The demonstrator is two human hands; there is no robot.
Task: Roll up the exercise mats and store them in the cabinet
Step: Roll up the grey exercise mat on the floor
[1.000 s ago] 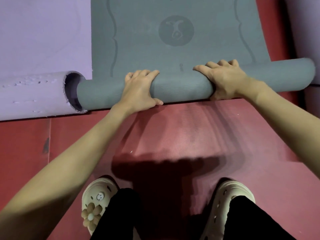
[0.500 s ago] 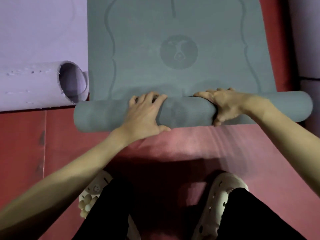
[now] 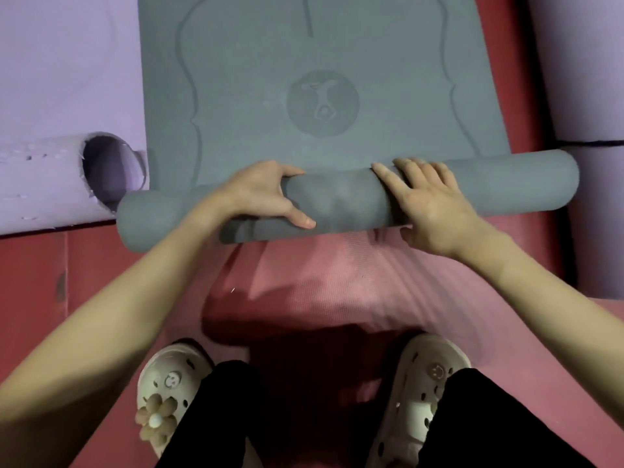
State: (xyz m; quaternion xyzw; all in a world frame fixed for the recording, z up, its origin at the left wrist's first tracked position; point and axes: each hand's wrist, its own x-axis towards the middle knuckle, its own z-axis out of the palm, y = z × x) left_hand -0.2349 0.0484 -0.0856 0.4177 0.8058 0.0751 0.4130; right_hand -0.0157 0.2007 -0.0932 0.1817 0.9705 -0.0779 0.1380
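1. the grey mat (image 3: 320, 96) lies on the red floor (image 3: 33, 282), its near end wound into a roll (image 3: 341, 201) across the frame; the far part lies flat.
2. the left hand (image 3: 260, 197) grips the roll, fingers curled over the top, thumb on the near side.
3. the right hand (image 3: 429, 204) lies on the roll, fingers nearly straight and spread, pressing the top; thumb under the near edge.
4. a rolled purple mat (image 3: 44, 184) lies left, just beside the roll's end.
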